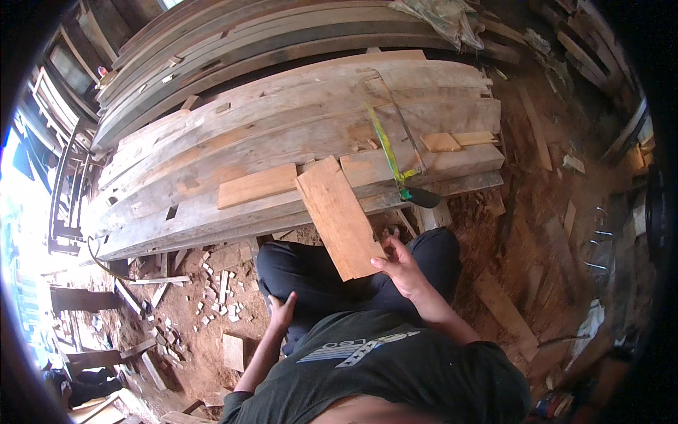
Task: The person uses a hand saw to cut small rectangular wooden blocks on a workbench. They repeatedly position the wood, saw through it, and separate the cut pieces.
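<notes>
Head view: above the lap, the right hand (401,267) pinches a short board (339,219) at its five o'clock corner, maybe to show its flat side. At seven o'clock, the left hand (282,309) touches one leg (300,263), grip unclear.

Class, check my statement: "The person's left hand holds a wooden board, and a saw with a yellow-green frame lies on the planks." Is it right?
Not quite: the head view shows the right hand holding the wooden board; the saw does lie on the planks.

A dark shirt (452,374) with pale print (364,348) tops dark trousers (291,268).
</notes>
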Demonstrator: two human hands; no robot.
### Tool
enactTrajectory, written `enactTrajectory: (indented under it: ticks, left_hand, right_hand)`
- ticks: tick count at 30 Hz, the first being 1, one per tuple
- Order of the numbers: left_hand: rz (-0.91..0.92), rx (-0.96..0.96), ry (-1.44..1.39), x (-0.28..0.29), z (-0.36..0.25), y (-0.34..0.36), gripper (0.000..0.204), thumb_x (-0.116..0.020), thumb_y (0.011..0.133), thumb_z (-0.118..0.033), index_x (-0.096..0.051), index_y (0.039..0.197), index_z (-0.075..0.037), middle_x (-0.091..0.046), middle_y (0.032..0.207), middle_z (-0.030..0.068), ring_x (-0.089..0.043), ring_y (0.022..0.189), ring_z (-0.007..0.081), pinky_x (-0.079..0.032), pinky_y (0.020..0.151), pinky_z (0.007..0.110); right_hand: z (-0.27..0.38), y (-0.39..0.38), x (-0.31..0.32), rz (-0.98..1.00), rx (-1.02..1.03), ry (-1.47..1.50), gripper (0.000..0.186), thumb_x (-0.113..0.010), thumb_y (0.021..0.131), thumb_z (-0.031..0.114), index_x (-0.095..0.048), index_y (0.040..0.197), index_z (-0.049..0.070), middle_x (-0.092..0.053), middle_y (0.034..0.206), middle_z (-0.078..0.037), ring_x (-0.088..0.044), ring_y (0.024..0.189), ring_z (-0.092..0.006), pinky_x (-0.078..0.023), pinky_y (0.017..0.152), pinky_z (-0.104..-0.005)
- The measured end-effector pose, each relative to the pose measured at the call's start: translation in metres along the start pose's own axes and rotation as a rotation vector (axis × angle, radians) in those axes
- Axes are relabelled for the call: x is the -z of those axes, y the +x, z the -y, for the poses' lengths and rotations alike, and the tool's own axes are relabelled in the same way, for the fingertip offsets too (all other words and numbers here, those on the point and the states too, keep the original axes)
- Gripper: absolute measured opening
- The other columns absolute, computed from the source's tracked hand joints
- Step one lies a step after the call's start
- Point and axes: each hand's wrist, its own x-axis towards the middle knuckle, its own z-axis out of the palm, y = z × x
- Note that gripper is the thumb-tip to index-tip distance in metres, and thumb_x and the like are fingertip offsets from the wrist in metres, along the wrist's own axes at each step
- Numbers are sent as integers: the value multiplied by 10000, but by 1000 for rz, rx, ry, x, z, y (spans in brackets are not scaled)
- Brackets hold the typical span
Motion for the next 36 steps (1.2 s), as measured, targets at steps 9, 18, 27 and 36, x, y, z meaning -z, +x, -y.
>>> enactTrajectory:
  ticks: [9, 18, 27, 36]
  left_hand:
    - [565, -621, -648, -12, -204, -69, 617, -550, 1071, -196, -248, 1581, -25, -439, 1532, 104, -436, 1380, 172, -379, 1104, 330]
    - [372, -649, -692, -28, -224, -102, 477, -611, 1034, -90, -387, 1446, -7, -578, 1341, 79, -546, 1254, 148, -443, 1073, 320]
    - [543, -596, -466, -21, -194, -99, 493, -600, 1053, -159, -378, 1463, -1, -591, 1309, 89, -560, 1199, 143, -464, 1039, 331]
    - [-192, -709, 717, 7, -116, -68, 832, -695, 930, -419, -290, 1595, -126, -320, 1612, 223, -233, 1531, 406, -246, 1155, 669]
  right_hand:
    - [13, -30, -30, 161, 82, -161, 275, -785, 906, 117, -551, 1049, 93, -586, 1030, 25, -550, 980, -76, -463, 870, -248]
    - [16, -57, -18, 204, 0, -496, 284, -714, 983, 168, -582, 1195, 34, -625, 1081, -16, -600, 971, -83, -512, 846, -258]
    - [-11, -51, -33, 154, 14, -433, 368, -711, 991, 265, -619, 1202, -22, -680, 1077, -51, -633, 993, -126, -531, 892, -304]
    - [-14, -55, -15, 40, -2, -400, 257, -741, 963, 244, -668, 1044, 12, -681, 967, -14, -597, 866, -77, -499, 786, -263]
